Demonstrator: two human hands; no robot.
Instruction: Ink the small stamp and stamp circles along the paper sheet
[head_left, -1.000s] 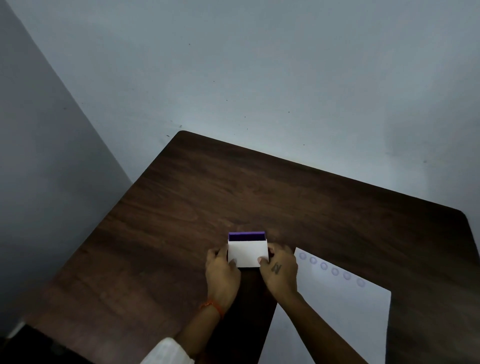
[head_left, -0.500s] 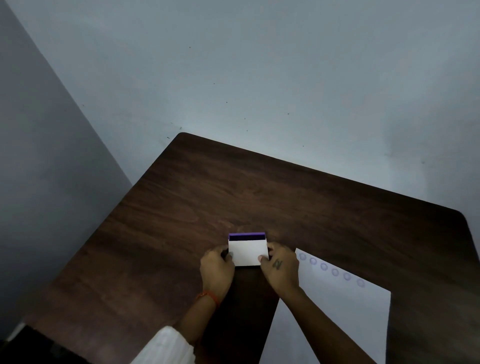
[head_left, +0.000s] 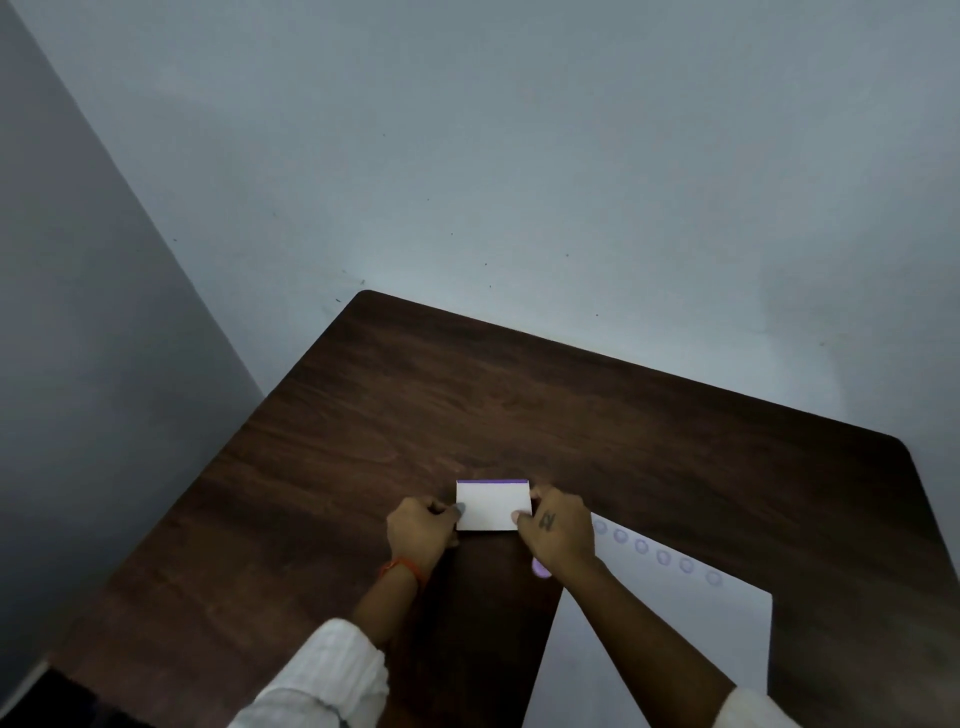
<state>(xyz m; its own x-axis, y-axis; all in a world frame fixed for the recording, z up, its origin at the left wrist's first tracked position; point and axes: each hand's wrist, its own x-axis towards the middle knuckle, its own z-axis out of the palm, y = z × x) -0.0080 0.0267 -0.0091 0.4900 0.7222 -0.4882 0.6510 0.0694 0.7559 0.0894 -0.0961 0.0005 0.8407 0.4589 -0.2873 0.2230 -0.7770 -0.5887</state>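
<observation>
A small ink pad case (head_left: 492, 506) with a white lid and a thin purple strip along its far edge lies on the dark wooden table (head_left: 415, 405). My left hand (head_left: 421, 530) pinches its left side and my right hand (head_left: 558, 535) pinches its right side. A small lilac piece (head_left: 542, 570), which looks like the stamp, pokes out under the heel of my right hand. The white paper sheet (head_left: 675, 634) lies to the right, partly under my right forearm. A row of several purple stamped circles (head_left: 663, 557) runs along its far edge.
The table stands in a corner, with pale walls (head_left: 519, 182) close behind and to the left. Its far and right edges are rounded. Bare wood lies beyond the ink pad and to the left of my hands.
The white lid has come down: the dark gap and wide purple band at the case's far edge have shrunk to a thin purple strip. Both hands stayed at its sides.
</observation>
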